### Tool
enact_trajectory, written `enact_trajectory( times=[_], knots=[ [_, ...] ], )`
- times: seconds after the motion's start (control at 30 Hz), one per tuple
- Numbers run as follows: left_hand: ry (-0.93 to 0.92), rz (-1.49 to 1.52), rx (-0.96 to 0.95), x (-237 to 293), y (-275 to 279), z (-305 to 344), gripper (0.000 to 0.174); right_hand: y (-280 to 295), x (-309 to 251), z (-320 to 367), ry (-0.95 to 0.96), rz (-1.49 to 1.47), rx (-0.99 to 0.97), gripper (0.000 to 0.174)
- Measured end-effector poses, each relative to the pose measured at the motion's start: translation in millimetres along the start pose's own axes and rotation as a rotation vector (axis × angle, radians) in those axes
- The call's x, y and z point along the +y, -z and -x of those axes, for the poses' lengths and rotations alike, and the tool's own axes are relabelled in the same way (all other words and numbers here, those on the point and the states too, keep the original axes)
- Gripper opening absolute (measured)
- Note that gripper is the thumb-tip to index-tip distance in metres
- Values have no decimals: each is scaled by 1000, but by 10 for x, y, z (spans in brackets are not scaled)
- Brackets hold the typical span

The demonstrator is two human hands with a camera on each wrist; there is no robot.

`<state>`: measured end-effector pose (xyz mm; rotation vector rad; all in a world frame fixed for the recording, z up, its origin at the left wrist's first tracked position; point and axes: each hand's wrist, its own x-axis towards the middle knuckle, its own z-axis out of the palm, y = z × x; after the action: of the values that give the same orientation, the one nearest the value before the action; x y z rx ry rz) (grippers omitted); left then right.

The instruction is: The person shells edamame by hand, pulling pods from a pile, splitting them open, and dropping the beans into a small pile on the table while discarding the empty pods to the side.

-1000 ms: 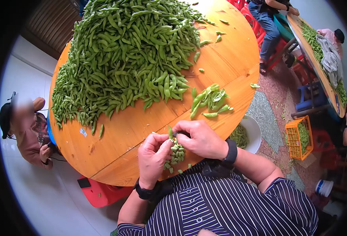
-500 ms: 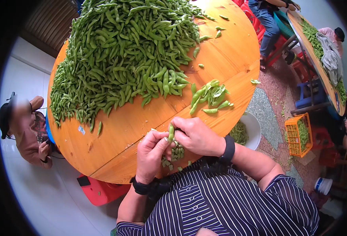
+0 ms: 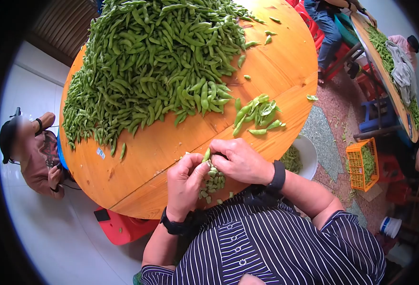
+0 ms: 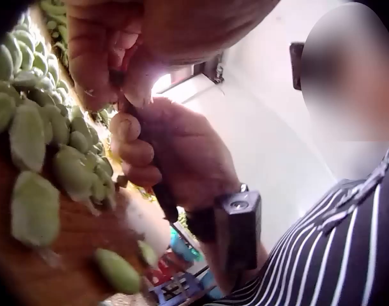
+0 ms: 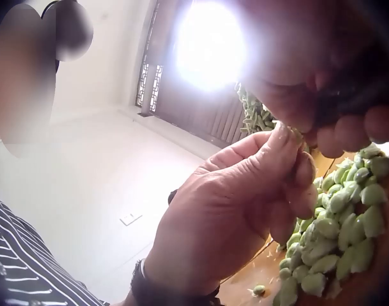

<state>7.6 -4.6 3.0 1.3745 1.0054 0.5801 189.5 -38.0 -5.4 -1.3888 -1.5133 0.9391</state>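
Near the front of the wooden table, my left hand (image 3: 183, 183) pinches a green soybean pod (image 3: 206, 155) between thumb and fingers. My right hand (image 3: 242, 161) meets it from the other side, fingertips right at the pod. Its curled fingers grip a slim dark tool (image 5: 354, 95), whose working end is hidden between the hands. Below both hands lies a heap of shelled green beans (image 3: 215, 181), spread close by in the left wrist view and the right wrist view, with a few loose beans (image 4: 118, 271) apart from it.
A large mound of pods (image 3: 147, 71) covers the far side of the round table (image 3: 147, 164). Some opened pods (image 3: 257, 114) lie ahead of my right hand. A white basin (image 3: 309, 159), an orange crate (image 3: 357, 166) and a red stool (image 3: 126, 230) stand below. Another person (image 3: 36, 156) sits left.
Half a second ago the pod stood upright and more exposed; now it sits lower between the fingertips, partly hidden. Both hands stay close together over the beans. The person at left has raised a forearm.
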Motion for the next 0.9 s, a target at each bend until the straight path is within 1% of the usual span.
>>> enact_trajectory(
  times=[0.03,0.1,0.13,0.2,0.33,0.43,0.5,0.63,0.7,0.77,0.83,0.87,0.9],
  knots=[
    [0,0,0,9,7,-1,11,5,-5,-4,0,-1,0,13],
    [84,171,-47,31,36,-14,14,23,-28,-19,-39,-9,-44,13],
    [84,171,-47,47,49,-19,14,24,-34,-24,-39,-9,-45,13],
    [165,247,-81,73,72,-29,16,24,-40,-32,-35,15,-44,14],
    [181,287,-105,64,102,-45,18,12,2,-42,-42,-4,-50,15],
    [210,373,-106,52,122,-57,20,36,6,-55,-57,-33,-51,16],
    [260,425,-124,45,137,-64,20,43,11,-60,-84,-27,-71,19],
    [267,391,-108,35,92,-60,18,53,-27,-80,-148,-96,-87,22],
    [174,148,-72,83,39,-13,16,67,-31,-96,-180,-120,-51,25],
    [153,124,-58,51,1,5,15,74,-20,-107,-196,-128,-58,24],
    [6,-22,-29,22,-17,10,15,66,8,-109,-210,-136,-66,24],
    [5,-22,-28,40,-15,9,15,52,40,-104,-260,-213,-76,24],
    [59,20,-26,73,-12,11,14,45,57,-100,-311,-290,-86,25]
  ],
)
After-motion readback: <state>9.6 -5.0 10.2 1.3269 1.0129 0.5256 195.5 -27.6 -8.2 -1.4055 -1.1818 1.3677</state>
